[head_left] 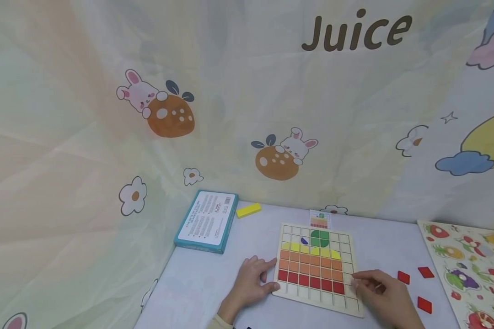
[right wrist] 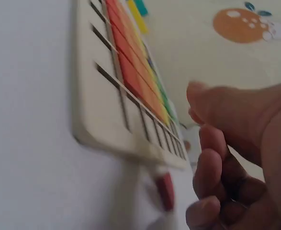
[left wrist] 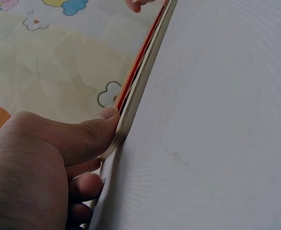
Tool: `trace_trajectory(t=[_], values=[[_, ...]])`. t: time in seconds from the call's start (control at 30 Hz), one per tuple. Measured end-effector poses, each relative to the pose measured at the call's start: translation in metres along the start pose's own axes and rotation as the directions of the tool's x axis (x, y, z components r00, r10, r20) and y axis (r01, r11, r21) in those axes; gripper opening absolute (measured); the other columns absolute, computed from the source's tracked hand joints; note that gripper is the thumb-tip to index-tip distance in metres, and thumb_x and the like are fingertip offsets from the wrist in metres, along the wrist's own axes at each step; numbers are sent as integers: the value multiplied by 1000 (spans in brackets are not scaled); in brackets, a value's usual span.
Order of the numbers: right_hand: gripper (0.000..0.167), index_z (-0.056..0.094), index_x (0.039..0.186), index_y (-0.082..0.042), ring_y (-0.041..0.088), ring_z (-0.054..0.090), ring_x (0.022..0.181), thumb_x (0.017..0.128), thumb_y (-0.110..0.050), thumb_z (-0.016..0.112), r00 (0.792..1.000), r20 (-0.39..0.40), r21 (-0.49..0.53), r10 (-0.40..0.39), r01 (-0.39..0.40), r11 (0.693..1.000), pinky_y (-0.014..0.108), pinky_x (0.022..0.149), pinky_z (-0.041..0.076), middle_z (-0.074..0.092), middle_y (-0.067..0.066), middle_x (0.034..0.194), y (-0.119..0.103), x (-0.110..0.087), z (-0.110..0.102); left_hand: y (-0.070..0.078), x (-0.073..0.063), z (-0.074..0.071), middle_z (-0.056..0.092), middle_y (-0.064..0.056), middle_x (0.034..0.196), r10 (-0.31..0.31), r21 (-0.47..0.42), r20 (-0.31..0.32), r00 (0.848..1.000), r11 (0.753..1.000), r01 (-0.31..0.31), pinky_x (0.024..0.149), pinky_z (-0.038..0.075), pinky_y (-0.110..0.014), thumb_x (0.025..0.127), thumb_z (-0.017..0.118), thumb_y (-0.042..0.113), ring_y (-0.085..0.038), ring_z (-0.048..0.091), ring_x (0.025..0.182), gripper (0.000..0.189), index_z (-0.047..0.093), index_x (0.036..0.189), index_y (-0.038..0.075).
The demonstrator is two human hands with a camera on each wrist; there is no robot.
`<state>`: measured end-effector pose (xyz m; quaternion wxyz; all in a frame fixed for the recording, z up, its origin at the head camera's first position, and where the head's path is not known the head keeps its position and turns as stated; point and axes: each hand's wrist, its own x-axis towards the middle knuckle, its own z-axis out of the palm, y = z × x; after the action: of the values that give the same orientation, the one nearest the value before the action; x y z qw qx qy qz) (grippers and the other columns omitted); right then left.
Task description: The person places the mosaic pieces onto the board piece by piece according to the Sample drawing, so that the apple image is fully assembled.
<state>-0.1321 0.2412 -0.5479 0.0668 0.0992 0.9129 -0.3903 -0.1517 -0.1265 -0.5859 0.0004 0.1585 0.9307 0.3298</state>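
A pale wooden grid board [head_left: 319,299] lies on the table with coloured tiles in its cells. Red tiles [head_left: 314,282] form a row near the front, orange tiles [head_left: 310,266] fill rows behind it, and yellow pieces [head_left: 304,248] come after. Green quarter pieces [head_left: 320,238] and a small blue piece [head_left: 304,241] sit farther back. My left hand [head_left: 250,279] touches the board's left edge, thumb at the front corner, index finger farther up. My right hand [head_left: 380,292] is over the board's right edge, fingers loosely bent; nothing shows between them in the right wrist view [right wrist: 236,158].
Loose red tiles [head_left: 425,305] lie right of the board. A fruit puzzle board [head_left: 448,274] occupies the right side. Behind the grid is a small pattern card [head_left: 319,219]. At the back left are a blue-edged box [head_left: 207,217] and a yellow block [head_left: 249,210], before a printed curtain.
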Motion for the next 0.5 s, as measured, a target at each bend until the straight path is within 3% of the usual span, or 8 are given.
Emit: trace_trajectory(t=[0.1,0.2,0.33,0.5], values=[[43,73,131,-10,20,56,89,96,-34,80,992,-125,-54,27,-34,998,21,67,47,70,4,100,14,7,-16,0,-1,0,47,19,70,2,-3,-5,1000,1000,-2,73,32,-23,84,86,47,2,35,76,65,69,142,26],[52,66,139,-5,29,59,96,97,-31,79,979,-197,-107,57,-79,991,34,76,52,68,17,110,31,15,-34,0,-1,-1,46,19,70,8,-2,-10,1000,1000,-8,73,31,-23,84,86,48,3,35,75,65,69,142,26],[68,54,147,3,45,57,107,94,-29,81,985,-155,-190,73,-102,976,61,87,53,59,33,124,54,23,-53,2,-1,-2,46,19,69,15,1,-13,1000,1000,-14,73,31,-22,84,86,49,3,34,75,65,70,142,25],[61,57,141,6,41,57,101,93,-23,81,992,-121,-228,45,-72,971,58,86,53,61,33,119,67,27,-57,3,-1,-3,47,18,69,30,6,-18,999,1000,-30,74,31,-21,84,86,49,2,35,75,64,70,141,24]])
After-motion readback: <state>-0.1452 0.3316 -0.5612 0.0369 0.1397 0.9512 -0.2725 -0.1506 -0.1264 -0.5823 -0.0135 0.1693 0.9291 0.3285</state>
